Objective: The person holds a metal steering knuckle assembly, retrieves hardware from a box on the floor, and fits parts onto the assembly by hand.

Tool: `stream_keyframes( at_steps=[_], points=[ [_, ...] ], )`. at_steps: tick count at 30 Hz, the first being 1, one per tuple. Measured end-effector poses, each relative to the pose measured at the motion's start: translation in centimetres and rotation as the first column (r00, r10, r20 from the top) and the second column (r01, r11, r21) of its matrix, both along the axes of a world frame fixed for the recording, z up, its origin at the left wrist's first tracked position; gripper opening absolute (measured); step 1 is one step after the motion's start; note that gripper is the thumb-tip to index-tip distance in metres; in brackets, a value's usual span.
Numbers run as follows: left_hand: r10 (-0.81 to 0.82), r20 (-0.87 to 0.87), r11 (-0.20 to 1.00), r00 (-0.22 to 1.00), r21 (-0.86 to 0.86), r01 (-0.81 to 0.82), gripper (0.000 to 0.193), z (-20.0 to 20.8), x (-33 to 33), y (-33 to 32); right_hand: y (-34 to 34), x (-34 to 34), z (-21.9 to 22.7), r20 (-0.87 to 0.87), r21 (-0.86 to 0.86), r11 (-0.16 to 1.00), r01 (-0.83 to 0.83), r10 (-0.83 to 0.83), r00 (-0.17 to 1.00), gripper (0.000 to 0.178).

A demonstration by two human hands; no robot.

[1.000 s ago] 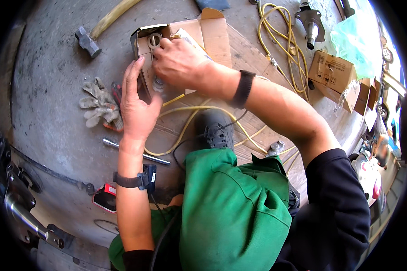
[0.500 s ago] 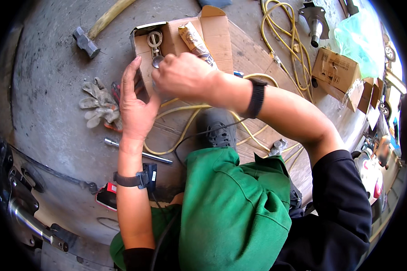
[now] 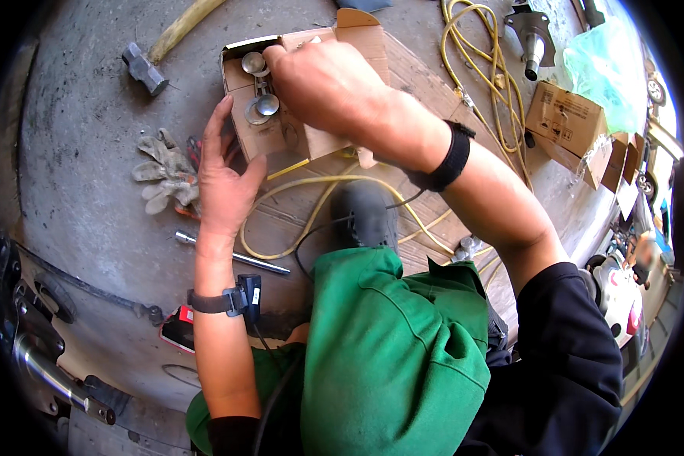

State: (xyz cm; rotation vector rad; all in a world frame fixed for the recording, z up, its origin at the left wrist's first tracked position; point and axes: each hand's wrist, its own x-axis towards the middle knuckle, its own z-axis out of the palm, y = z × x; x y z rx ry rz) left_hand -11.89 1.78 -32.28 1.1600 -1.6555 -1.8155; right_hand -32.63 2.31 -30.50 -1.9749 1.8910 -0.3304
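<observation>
An opened cardboard box (image 3: 285, 140) lies on the floor ahead of me. In its left part are a round, dished metal piece (image 3: 253, 63) and a shiny round metal piece (image 3: 267, 105), with a flat disc partly under the latter. My right hand (image 3: 327, 83) is over the box's right part, its fingers curled; the fingertips and anything between them are hidden. Beside the box's near left corner, my left hand (image 3: 228, 178) has its thumb and fingers spread, with nothing in them. Whether it touches the cardboard I cannot tell.
A sledgehammer (image 3: 146, 70) lies far left, and grey work gloves (image 3: 163, 171) left of my left hand. A metal rod (image 3: 254, 264) lies nearer. Yellow hose (image 3: 304, 181) loops across flattened cardboard. At right are a brown carton (image 3: 562, 118) and a flanged metal shaft (image 3: 534, 45).
My right hand has moved up and away over the box's right part, now covering the printed tube seen there before. More round metal shows at left. The left hand has barely moved.
</observation>
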Motion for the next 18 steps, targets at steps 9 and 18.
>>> stream_keyframes(
  at_steps=[9, 18],
  points=[
    [0.010, 0.010, 0.998, 1.000, 0.067, -0.010, 0.081, -0.1, -0.2, -0.1, 0.5, 3.9, -0.2, -0.159, 0.239, 0.970, 0.046, -0.007, 0.987, 0.053],
    [0.004, 0.004, 0.998, 1.000, 0.069, -0.005, 0.080, -0.1, 0.0, 0.3, 1.3, 3.7, -0.4, 0.003, 0.179, 0.967, 0.181, -0.185, 0.983, 0.043]
  ],
)
